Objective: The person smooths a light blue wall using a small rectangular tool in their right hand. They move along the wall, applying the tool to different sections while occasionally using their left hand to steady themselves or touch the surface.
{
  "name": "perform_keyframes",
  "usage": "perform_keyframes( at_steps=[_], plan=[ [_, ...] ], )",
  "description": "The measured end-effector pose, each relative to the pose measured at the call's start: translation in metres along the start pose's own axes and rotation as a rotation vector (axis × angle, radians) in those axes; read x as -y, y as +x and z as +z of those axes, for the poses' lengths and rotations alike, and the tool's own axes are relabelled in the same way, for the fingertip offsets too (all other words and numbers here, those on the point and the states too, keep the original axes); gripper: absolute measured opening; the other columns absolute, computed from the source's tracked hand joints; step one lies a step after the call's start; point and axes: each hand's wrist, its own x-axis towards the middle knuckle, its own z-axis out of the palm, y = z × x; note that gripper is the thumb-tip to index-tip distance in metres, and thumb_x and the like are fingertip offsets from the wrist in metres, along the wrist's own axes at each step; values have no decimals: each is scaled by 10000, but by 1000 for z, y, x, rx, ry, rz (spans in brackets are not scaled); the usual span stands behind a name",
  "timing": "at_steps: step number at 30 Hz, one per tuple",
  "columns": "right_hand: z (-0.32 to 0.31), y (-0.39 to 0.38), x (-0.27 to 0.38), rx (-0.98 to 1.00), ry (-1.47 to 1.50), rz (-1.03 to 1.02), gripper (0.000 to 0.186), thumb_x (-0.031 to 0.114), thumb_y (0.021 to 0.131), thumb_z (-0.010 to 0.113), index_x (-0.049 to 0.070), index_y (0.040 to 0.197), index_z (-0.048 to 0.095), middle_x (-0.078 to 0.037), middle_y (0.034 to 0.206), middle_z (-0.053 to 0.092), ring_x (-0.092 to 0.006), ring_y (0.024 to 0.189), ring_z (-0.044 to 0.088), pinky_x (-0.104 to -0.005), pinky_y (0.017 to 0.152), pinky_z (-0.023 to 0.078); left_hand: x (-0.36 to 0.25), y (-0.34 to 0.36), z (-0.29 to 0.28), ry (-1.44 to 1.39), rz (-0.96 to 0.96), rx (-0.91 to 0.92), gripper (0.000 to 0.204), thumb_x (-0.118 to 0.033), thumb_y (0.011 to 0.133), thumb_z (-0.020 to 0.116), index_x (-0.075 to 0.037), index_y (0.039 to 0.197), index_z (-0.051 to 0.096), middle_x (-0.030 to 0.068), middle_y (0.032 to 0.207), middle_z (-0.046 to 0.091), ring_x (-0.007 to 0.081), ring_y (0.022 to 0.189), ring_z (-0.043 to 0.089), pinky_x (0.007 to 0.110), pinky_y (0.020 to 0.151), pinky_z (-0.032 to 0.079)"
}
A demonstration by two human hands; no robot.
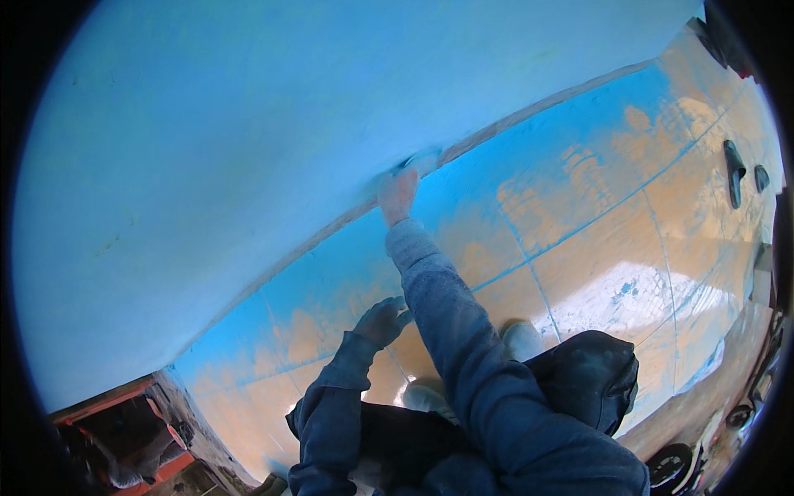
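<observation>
My right hand (399, 194) reaches forward to the foot of a light blue wall (215, 149). Its fingers are closed and press toward the wall's lower edge. A pale, blurred patch shows at the fingertips, and what they hold is too smeared to name. Nearer to me, my left hand (383, 321) hovers over the floor beside my right forearm. It looks coated with dust, holds nothing, and its fingers are a little apart. Bright blue powder (331, 273) covers the tiled floor (595, 240) along the wall.
My feet and bent knee (587, 376) are on the floor close below. A dark slipper (734, 174) lies at the far right, with another dark piece beside it. An orange-framed opening (124, 438) holding clutter is at lower left. A round dark object (670, 467) sits at lower right.
</observation>
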Motion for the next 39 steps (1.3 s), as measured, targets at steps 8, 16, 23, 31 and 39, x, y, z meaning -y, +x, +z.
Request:
perform_keyframes(
  at_steps=[8, 16, 23, 31, 39],
  plan=[
    [33, -20, 8, -343, -136, -387, 405, 86, 747, 583, -124, 1039, 397, -252, 1005, 465, -399, 1028, 434, -432, 906, 328, 10, 3, -5, -29, 55, 41, 394, -293, 778, 587, -1, 1041, 553, 200, 1043, 569, 359, 955, 554, 405, 794, 450],
    [32, -25, 40, -265, -92, -359, 445, 130, 802, 541, -126, 1127, 376, -279, 1168, 410, -385, 1149, 368, -437, 992, 267, -14, 3, -33, 173, -127, 66, 371, -253, 810, 570, 0, 1078, 529, 211, 1080, 552, 357, 1001, 534, 401, 835, 436],
    [-33, 10, 42, 27, 141, 91, 433, 93, 762, 531, -133, 1106, 396, -294, 1164, 414, -399, 1145, 368, -444, 996, 258, -64, 12, -90, -27, -138, -79, 324, -228, 847, 563, 7, 1067, 529, 203, 1082, 556, 319, 1010, 543, 369, 857, 431],
    [6, -8, 45, -199, 14, -113, 426, 52, 716, 518, -141, 1082, 418, -311, 1159, 419, -416, 1141, 367, -452, 1002, 249, -183, -92, -242, -9, -304, -316, 398, -121, 874, 491, 10, 1246, 437, 133, 1184, 531, 212, 1102, 502, 333, 955, 359],
    [31, -37, 77, -588, -104, -403, 425, 10, 670, 506, -149, 1058, 440, -328, 1154, 425, -432, 1137, 366, -460, 1007, 239, -250, -167, -279, -3, -327, -1215, 499, -259, 937, 415, -58, 1368, 259, 155, 1324, 370, 270, 1144, 453, 390, 937, 380]
  ],
)
